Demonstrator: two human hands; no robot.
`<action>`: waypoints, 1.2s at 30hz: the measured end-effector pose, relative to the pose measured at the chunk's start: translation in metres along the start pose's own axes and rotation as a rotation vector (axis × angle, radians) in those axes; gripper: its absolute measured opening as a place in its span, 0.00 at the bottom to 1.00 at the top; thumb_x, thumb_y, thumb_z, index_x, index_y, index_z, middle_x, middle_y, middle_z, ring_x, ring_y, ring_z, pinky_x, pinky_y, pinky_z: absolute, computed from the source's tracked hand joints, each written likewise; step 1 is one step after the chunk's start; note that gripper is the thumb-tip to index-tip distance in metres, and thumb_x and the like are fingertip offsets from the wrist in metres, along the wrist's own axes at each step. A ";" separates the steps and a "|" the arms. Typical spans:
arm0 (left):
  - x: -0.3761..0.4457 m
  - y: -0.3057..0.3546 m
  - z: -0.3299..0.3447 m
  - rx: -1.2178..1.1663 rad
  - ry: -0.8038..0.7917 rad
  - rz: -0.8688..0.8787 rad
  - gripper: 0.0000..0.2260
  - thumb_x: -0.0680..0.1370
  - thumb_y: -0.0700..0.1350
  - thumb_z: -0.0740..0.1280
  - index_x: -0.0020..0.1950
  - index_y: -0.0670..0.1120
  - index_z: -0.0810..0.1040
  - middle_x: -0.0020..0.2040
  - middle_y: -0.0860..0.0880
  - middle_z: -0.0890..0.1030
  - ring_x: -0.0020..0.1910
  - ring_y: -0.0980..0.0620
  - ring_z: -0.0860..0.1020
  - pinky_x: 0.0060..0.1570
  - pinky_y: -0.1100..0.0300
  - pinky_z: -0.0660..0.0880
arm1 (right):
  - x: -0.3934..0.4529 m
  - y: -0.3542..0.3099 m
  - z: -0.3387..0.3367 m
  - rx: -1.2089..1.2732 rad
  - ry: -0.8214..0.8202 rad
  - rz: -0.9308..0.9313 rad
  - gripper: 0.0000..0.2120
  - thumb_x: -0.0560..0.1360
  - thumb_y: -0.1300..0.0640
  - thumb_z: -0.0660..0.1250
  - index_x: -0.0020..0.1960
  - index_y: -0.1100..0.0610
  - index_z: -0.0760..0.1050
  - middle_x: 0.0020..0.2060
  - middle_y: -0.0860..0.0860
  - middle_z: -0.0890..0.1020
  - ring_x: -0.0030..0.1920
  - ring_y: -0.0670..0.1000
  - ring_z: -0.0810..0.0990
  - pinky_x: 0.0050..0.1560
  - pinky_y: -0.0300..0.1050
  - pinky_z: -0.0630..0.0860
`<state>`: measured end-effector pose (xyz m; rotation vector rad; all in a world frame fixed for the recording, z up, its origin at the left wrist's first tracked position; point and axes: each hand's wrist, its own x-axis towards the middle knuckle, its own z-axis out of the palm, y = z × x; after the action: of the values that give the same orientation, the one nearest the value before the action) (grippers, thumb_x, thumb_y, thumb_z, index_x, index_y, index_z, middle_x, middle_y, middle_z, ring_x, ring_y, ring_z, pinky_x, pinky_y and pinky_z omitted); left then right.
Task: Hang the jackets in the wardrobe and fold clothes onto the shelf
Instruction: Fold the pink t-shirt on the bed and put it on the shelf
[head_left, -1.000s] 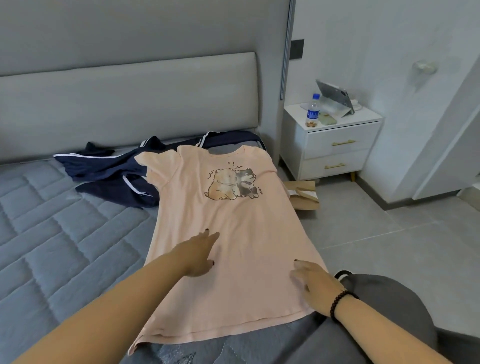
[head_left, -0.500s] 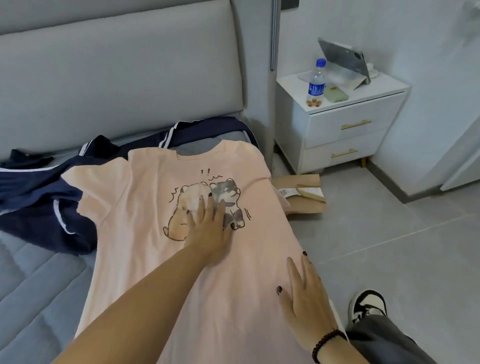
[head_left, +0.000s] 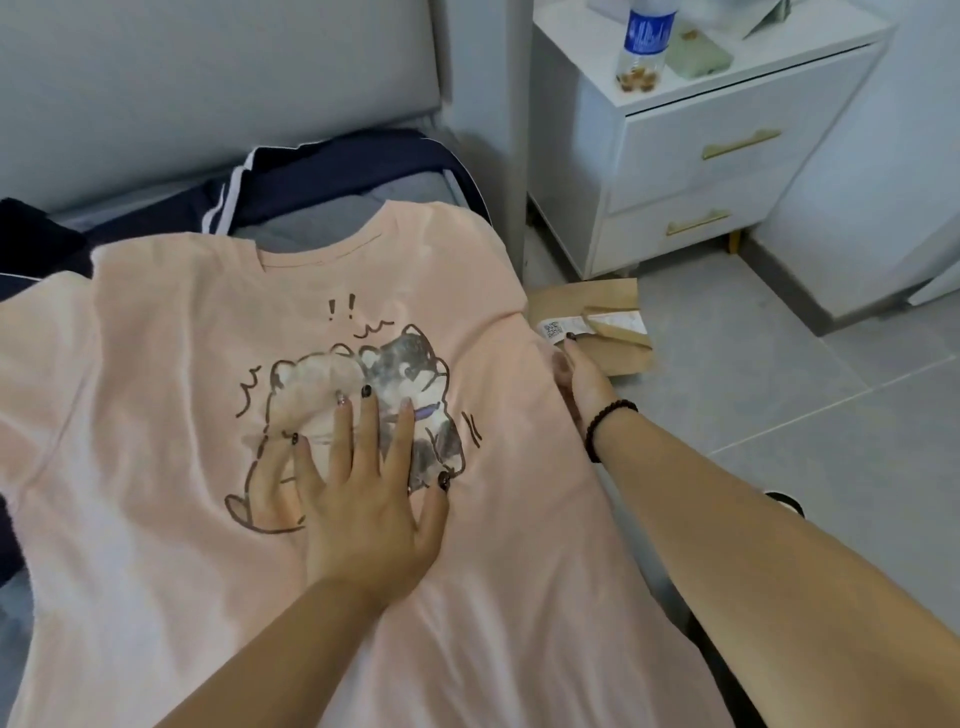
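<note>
While the pink T-shirt (head_left: 156, 415) lay flat on the bed (head_left: 311, 223), I saw the left hand (head_left: 363, 499) pressing its print, fingers spread. Right hand (head_left: 582, 384) touched its right edge, fingers straight; navy jacket (head_left: 337, 171) behind.

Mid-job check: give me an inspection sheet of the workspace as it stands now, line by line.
Surface: grey quilted bed, mostly covered by clothes.
Job's things: pink T-shirt spread flat, print side up; navy jacket with white stripes lies crumpled behind it, partly under its collar.
Clutter: brown paper package on the floor beside the bed.
Hands: left hand flat on the print, fingers spread; right hand at the shirt's right edge near the sleeve, its grip on the cloth not clear.
Cables: nothing seen.
Surroundings: white nightstand with two drawers, a water bottle on top; grey tiled floor; grey padded headboard.
</note>
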<state>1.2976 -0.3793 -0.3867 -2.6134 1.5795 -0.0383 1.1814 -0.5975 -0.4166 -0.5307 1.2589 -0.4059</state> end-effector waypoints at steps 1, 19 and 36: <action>0.000 0.000 0.000 0.001 0.001 0.002 0.34 0.75 0.61 0.52 0.79 0.48 0.59 0.77 0.40 0.62 0.78 0.40 0.55 0.70 0.32 0.54 | 0.005 -0.003 0.006 0.089 -0.034 -0.004 0.18 0.77 0.42 0.62 0.39 0.55 0.78 0.26 0.49 0.81 0.29 0.48 0.79 0.27 0.35 0.73; -0.001 -0.002 -0.001 -0.045 0.036 0.018 0.33 0.74 0.61 0.55 0.76 0.47 0.65 0.76 0.40 0.64 0.77 0.39 0.58 0.68 0.30 0.57 | -0.020 -0.012 0.037 -1.334 -0.475 -1.204 0.15 0.76 0.62 0.65 0.59 0.48 0.72 0.65 0.53 0.74 0.71 0.51 0.66 0.69 0.54 0.66; -0.007 -0.008 -0.004 -0.333 0.200 -0.077 0.32 0.77 0.54 0.53 0.78 0.40 0.57 0.78 0.44 0.59 0.78 0.48 0.54 0.76 0.49 0.46 | -0.073 0.051 0.080 -0.955 -0.181 -0.973 0.30 0.75 0.70 0.54 0.74 0.52 0.59 0.75 0.50 0.60 0.76 0.49 0.53 0.77 0.51 0.47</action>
<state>1.3006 -0.3695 -0.3820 -3.0095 1.6732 -0.0466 1.2393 -0.5026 -0.3715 -1.9762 0.8832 -0.5186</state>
